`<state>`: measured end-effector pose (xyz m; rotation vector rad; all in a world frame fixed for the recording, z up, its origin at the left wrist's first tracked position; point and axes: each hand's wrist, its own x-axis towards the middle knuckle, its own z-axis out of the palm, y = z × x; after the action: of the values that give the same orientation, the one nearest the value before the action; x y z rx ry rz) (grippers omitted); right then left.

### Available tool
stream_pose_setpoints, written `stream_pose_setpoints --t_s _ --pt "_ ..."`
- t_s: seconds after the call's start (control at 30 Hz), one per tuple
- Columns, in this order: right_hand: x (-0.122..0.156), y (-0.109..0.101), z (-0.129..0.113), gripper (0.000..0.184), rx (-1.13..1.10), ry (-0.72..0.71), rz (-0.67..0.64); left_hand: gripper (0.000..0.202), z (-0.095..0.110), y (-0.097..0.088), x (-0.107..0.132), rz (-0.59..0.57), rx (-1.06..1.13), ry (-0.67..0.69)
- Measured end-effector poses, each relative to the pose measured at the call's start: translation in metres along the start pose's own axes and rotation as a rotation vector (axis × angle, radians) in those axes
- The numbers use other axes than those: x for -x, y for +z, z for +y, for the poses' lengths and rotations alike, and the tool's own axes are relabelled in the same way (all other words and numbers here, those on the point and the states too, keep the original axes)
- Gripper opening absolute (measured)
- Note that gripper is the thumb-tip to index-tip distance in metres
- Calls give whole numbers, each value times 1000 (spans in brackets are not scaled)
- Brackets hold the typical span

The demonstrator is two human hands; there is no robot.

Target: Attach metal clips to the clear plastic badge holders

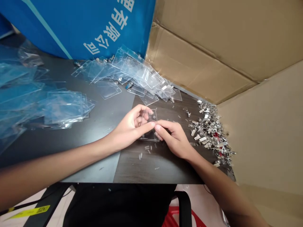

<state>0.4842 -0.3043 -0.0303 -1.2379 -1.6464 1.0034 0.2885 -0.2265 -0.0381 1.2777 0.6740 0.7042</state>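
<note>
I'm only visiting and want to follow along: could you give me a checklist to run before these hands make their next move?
1. Left hand holding the clear holder: ok.
2. Right hand at the holder's right edge: ok.
3. Metal clip between the right fingertips: cannot tell, fingers hide it.
4. Clip heap on the right-hand side: ok.
5. Stacked holders on the left: ok.
6. Tabletop free of loose bits: not ok, small clear strips lie there.
</note>
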Motion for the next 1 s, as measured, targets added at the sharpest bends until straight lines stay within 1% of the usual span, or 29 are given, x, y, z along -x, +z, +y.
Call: stream_pose_setpoints --t_s 0.07,0.13,0.17,0.23,0.3,0.4,0.47,0.53,0.63,0.7,0.83,1.0 --pt "-2 -2 3 31 -75 40 -12 43 1 0 -2 12 7 38" --pt "-5 -5 5 19 -152 95 -13 44 1 -1 -3 14 -4 36" --pt "-6 -6 5 18 -205 133 -13 45 1 -1 -3 8 -16 25" --pt "-9 -7 6 26 -348 221 -4 49 0 -2 -2 1 -41 9" --pt "-12 -7 6 33 -498 290 30 55 -1 -3 -2 -2 -54 21" --pt "-14 -5 8 37 -626 343 70 63 -4 -6 -2 -26 -53 71" --pt "-13 -5 9 34 -655 354 62 61 -6 -8 -3 -37 -41 82" --pt "-13 -5 9 31 -664 345 39 54 -8 -9 -5 -12 -32 60" --pt "-11 -6 8 39 -660 330 9 44 -7 -10 -7 39 -52 5" --pt "-11 -8 7 42 -653 329 7 40 -5 -9 -7 40 -76 -11" --pt "-12 -11 7 39 -642 366 29 36 -1 -8 -7 32 -89 0" --pt "-15 -17 8 46 -693 466 108 37 -2 -7 -8 47 -126 4"
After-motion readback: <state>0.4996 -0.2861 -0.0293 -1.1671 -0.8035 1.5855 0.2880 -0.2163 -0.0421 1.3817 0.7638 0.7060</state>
